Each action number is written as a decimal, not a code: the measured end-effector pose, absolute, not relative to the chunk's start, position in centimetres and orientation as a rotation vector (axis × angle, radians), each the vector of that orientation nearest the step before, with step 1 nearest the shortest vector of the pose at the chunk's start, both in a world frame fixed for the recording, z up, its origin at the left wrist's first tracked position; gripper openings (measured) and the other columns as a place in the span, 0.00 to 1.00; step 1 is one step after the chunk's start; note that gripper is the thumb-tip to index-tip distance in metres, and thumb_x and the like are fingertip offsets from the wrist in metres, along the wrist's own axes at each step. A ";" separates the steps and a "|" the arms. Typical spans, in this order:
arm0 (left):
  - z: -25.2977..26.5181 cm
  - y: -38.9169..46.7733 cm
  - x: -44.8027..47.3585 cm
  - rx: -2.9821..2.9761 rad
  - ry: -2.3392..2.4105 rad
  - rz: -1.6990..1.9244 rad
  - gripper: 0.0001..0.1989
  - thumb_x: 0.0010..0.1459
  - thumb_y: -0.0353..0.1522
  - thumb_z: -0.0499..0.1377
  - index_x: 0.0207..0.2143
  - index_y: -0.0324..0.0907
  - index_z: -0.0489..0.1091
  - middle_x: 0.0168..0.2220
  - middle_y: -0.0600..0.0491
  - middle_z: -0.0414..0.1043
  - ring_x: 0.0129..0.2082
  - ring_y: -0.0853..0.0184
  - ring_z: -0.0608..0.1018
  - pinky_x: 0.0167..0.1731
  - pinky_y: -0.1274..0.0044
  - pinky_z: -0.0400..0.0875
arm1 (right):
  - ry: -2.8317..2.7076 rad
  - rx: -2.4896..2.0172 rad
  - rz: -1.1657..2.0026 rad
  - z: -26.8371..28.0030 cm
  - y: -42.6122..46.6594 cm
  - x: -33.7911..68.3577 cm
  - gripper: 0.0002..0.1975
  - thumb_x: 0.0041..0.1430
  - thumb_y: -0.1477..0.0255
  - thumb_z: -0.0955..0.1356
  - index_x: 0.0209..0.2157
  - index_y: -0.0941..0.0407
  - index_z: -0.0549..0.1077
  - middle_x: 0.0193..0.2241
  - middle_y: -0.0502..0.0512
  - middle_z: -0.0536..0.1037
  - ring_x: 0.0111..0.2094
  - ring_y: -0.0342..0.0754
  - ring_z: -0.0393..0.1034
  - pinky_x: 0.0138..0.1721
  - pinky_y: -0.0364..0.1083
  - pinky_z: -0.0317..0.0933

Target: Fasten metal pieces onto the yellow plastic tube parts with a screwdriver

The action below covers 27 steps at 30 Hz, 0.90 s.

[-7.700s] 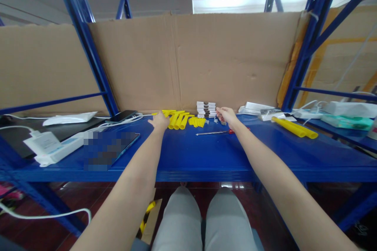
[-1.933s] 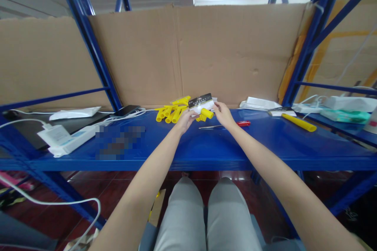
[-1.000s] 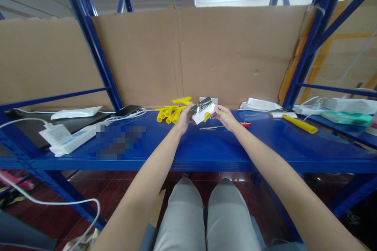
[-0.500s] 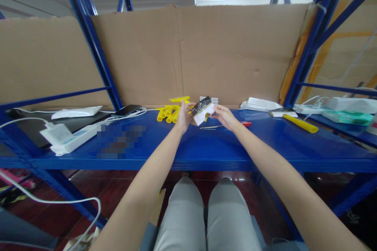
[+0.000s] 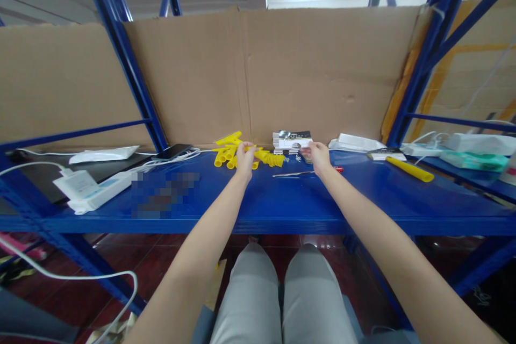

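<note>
My left hand (image 5: 244, 161) is over a pile of yellow plastic tubes (image 5: 226, 157), its fingers bent together. Whether a tube is pinched between them is hard to see. To its right lie ribbed yellow pieces (image 5: 272, 159) with small screw-like metal tips. My right hand (image 5: 319, 158) pinches the right edge of a flat black-and-white box (image 5: 297, 141), which rests on a stack of similar boxes against the cardboard. A screwdriver (image 5: 296, 173) with a red handle lies in front of the stack, its handle partly behind my right wrist.
On the right are white packets (image 5: 357, 143), another small box (image 5: 387, 155) and a single yellow tube (image 5: 411, 169). A white power strip (image 5: 105, 191), cables and a dark phone (image 5: 175, 151) lie on the left. Cardboard (image 5: 306, 75) closes the back of the blue shelf.
The box has gone from between both hands to the stack at the back, still in my right hand. My left hand has let go of it and moved down to the yellow tubes.
</note>
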<state>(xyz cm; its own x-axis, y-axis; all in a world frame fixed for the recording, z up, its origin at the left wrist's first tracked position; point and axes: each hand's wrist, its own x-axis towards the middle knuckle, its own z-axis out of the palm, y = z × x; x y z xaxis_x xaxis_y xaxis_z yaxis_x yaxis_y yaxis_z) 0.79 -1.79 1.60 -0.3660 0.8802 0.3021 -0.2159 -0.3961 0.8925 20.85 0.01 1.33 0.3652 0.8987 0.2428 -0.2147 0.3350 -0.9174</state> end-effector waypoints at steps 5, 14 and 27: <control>2.0 -2.4 0.9 1.029 1.045 1.829 0.11 0.40 0.25 0.54 0.28 0.44 0.58 0.23 0.61 0.61 0.18 0.73 0.68 0.18 0.82 0.64 | -0.823 -0.992 0.753 1.2 0.6 22.0 0.12 0.52 0.87 0.62 0.24 0.56 0.63 0.18 0.44 0.70 0.23 0.39 0.72 0.30 0.38 0.68; 1.7 -1.9 0.8 1.075 1.034 1.818 0.11 0.40 0.25 0.56 0.28 0.44 0.59 0.24 0.60 0.61 0.19 0.73 0.69 0.18 0.82 0.63 | -0.931 -1.090 0.583 0.3 1.7 22.8 0.08 0.49 0.79 0.67 0.24 0.55 0.64 0.19 0.46 0.70 0.23 0.43 0.68 0.31 0.44 0.67; 1.7 -2.2 0.8 1.097 1.052 1.800 0.12 0.39 0.26 0.56 0.29 0.44 0.58 0.24 0.60 0.62 0.19 0.74 0.68 0.17 0.84 0.63 | -0.920 -0.986 0.463 -0.5 3.9 24.5 0.05 0.55 0.71 0.66 0.30 0.54 0.63 0.28 0.49 0.71 0.32 0.45 0.72 0.37 0.47 0.70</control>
